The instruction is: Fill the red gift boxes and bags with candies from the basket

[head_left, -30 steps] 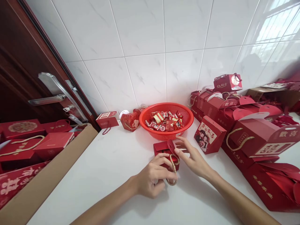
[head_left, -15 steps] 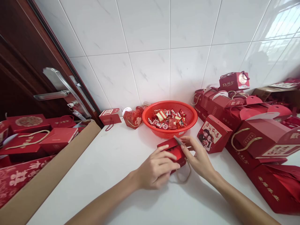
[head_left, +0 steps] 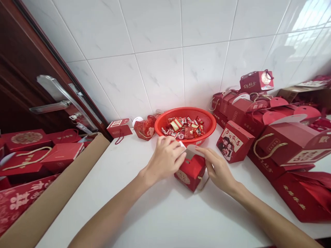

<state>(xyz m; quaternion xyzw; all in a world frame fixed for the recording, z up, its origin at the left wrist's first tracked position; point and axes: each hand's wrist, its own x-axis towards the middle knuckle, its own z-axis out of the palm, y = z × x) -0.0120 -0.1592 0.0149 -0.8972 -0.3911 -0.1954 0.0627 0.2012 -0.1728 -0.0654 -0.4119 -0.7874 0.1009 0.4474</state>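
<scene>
A small red gift box (head_left: pixel 192 174) with a round gold pattern and a rope handle stands on the white tabletop (head_left: pixel 160 217), its top flaps raised. My left hand (head_left: pixel 165 156) is at the box's left side, its curled fingers around a flap whose pale inner face shows at the fingertips. Against the right flap, my right hand (head_left: pixel 218 167) has thumb and fingers pinched. Just behind the box sits a red plastic basket (head_left: pixel 210 129) of wrapped sweets (head_left: pixel 188 132). What lies inside the box is hidden.
Finished-looking red boxes (head_left: pixel 261 119) are stacked on the right, one with a cartoon couple (head_left: pixel 234 141) nearest. A cardboard carton (head_left: pixel 69 186) of red boxes stands at left, by a dark door (head_left: pixel 23 69). Two small boxes (head_left: pixel 119 128) rest against the tiled wall (head_left: pixel 157 75).
My left hand has moved up and back from the box's front to its left flap. The flaps now stand more upright. The view has shifted slightly.
</scene>
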